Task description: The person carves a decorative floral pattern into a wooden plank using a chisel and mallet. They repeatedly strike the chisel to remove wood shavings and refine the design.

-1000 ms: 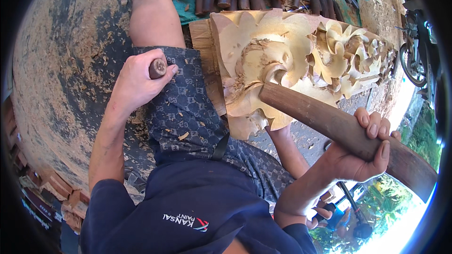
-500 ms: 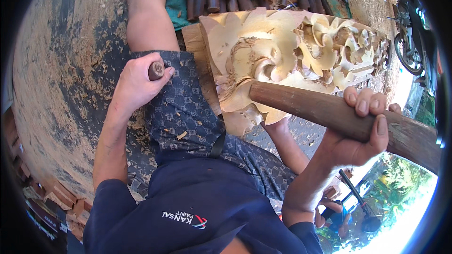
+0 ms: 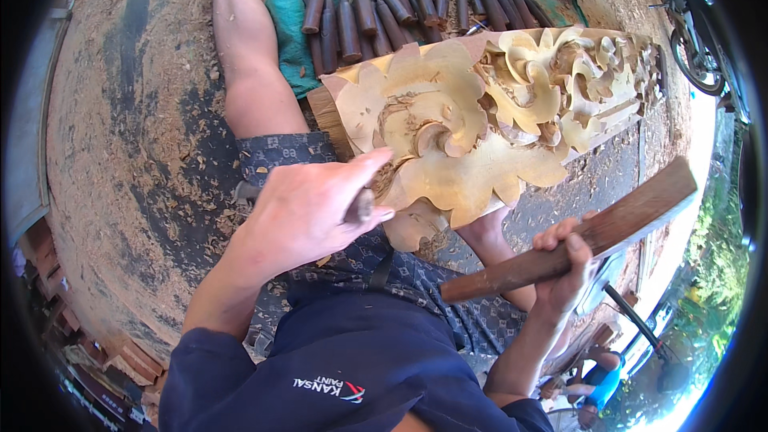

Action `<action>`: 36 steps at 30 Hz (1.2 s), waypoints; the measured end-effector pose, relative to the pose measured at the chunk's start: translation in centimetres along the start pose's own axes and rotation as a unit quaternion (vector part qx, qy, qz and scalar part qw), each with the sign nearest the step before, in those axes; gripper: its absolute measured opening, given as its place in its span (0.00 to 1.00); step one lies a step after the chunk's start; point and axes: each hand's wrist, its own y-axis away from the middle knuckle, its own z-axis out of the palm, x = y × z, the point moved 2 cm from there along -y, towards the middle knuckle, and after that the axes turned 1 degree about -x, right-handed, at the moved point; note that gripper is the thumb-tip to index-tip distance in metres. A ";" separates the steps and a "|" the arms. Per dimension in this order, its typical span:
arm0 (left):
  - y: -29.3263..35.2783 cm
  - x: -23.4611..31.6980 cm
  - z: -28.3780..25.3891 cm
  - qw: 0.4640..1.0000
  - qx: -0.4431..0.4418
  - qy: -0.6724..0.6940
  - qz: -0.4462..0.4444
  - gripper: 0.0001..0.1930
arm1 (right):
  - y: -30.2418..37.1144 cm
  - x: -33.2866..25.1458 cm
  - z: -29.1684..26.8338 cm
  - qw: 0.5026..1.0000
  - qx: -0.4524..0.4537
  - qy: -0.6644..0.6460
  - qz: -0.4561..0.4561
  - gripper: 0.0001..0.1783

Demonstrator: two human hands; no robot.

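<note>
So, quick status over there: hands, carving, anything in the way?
Left fingers hold a wooden-handled tool. Right fingers grip a mallet. Carving in front, wood shavings on it.

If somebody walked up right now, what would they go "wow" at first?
Probably the pale carved wood block, full of curly leaf shapes, in the middle. Next, maybe the dark wooden club in the right hand, at the lower right, and the wooden-handled tool in the left hand. Behind the block, many dark-handled tools lie on green cloth.
</note>
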 end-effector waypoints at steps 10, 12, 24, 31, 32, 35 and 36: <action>-1.7 0.8 -1.2 0.991 -0.090 -0.101 0.018 0.25 | 3.3 4.0 -6.0 0.991 0.106 0.026 0.073 0.26; -2.2 0.3 -2.4 0.989 -0.029 -0.139 0.040 0.19 | 3.9 3.5 -6.1 0.987 0.151 0.034 0.046 0.22; -16.1 -8.9 -8.0 0.882 0.103 -0.414 0.199 0.06 | 8.6 -17.5 -17.2 0.942 0.131 0.044 -0.306 0.22; -23.2 -11.4 -1.8 0.882 -0.103 -0.376 0.266 0.14 | 7.1 -20.8 -14.3 0.905 0.143 0.107 -0.386 0.23; -23.2 -12.0 -1.6 0.884 -0.056 -0.365 0.288 0.17 | 6.3 -20.4 -13.1 0.916 0.108 0.093 -0.374 0.23; -23.2 -12.9 -0.6 0.902 0.033 -0.306 0.302 0.24 | 3.4 -19.1 -9.5 0.937 0.008 0.057 -0.345 0.26; -22.7 -12.3 -0.9 0.922 0.029 -0.277 0.270 0.27 | 2.1 -18.4 -8.7 0.939 -0.026 0.044 -0.340 0.27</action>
